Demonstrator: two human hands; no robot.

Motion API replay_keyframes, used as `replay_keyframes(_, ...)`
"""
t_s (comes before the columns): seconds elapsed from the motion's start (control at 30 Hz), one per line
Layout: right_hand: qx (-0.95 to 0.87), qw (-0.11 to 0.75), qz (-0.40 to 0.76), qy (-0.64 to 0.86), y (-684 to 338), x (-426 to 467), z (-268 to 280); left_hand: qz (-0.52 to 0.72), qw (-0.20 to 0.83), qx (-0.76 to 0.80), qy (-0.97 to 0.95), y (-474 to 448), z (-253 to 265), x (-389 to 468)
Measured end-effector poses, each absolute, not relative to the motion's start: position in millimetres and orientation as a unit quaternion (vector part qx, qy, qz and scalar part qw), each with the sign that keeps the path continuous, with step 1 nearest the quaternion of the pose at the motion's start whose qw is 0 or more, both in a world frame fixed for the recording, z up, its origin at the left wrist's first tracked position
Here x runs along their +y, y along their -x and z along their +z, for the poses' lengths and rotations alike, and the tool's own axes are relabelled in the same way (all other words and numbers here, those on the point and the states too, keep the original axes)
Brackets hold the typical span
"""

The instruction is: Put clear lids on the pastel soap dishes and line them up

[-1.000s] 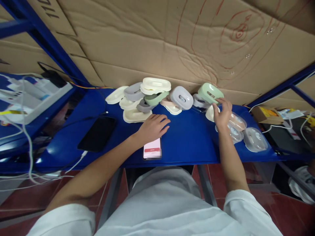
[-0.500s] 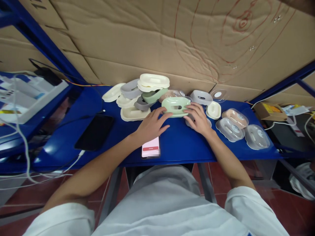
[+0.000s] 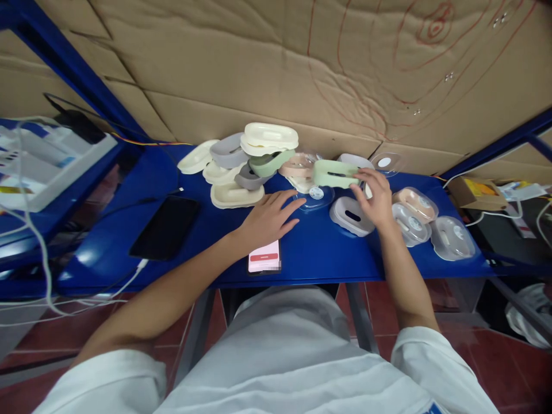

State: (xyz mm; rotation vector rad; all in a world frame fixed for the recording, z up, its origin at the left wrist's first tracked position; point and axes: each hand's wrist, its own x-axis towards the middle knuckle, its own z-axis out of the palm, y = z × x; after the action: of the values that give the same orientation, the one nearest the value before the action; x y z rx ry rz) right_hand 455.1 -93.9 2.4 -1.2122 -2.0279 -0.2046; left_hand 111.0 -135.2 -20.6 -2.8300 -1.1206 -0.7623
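Right hand (image 3: 376,198) grips a green case (image 3: 333,172) by one end, beyond and right of the phone (image 3: 264,253); that lopsided hold could let it tip. Left hand (image 3: 266,221), by the phone, spreads empty.

Pale shirt (image 3: 276,356), white going light grey-blue, plain cloth. Front is creased, long soft folds running across the chest, shadowed lower down. Lower front (image 3: 293,305) looks greyer, rounded outline; can't tell if same garment or trousers. Short sleeves, same pale cloth: left sleeve (image 3: 103,382) wide, loose, thick hem that looks turned up; right sleeve (image 3: 426,359) similar, wrinkled, hem standing off the arm. Blue patch (image 3: 433,408) on the shirt near the right side, whitish marks on it, cut by bottom edge, unreadable. Both forearms uncovered. Left hand (image 3: 269,218) and right hand (image 3: 376,196) bare, slim fingers; nails too small to tell.
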Motion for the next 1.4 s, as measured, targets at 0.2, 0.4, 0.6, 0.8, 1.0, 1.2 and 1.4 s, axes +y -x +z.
replay_keyframes(0.2, -0.719, 0.418, -0.113, 0.543, -466.9, -83.2, -4.7, -0.229, 0.018, -0.355, 0.906, -109.8, -23.3, -133.0)
replay_keyframes(0.4, -0.732, 0.375, -0.121, 0.555, -469.7, -66.9, -2.4, -0.231, 0.020, -0.361, 0.903, -108.4, -23.4, -131.5)
replay_keyframes(0.6, -0.628, 0.220, -0.071, 0.743, -506.5, -63.2, -5.8, -0.225, 0.025, -0.358, 0.906, -108.0, -25.0, -131.8)
replay_keyframes(0.8, -0.572, 0.052, -0.015, 0.818, -497.3, -71.4, -3.8, -0.213, 0.031, -0.349, 0.912, -108.8, -26.6, -132.3)
replay_keyframes(1.0, -0.584, 0.195, -0.011, 0.788, -486.6, -92.4, 27.1, -0.226, 0.023, -0.355, 0.907, -108.4, -23.9, -132.0)
replay_keyframes(1.2, -0.744, 0.305, 0.081, 0.589, -439.6, -144.3, 55.3, -0.275, -0.019, -0.348, 0.896, -108.7, -13.3, -137.6)
replay_keyframes(1.4, -0.908, 0.119, 0.242, 0.321, -414.7, -162.7, 52.4, -0.192, -0.082, -0.208, 0.955, -106.7, -17.7, -138.9)
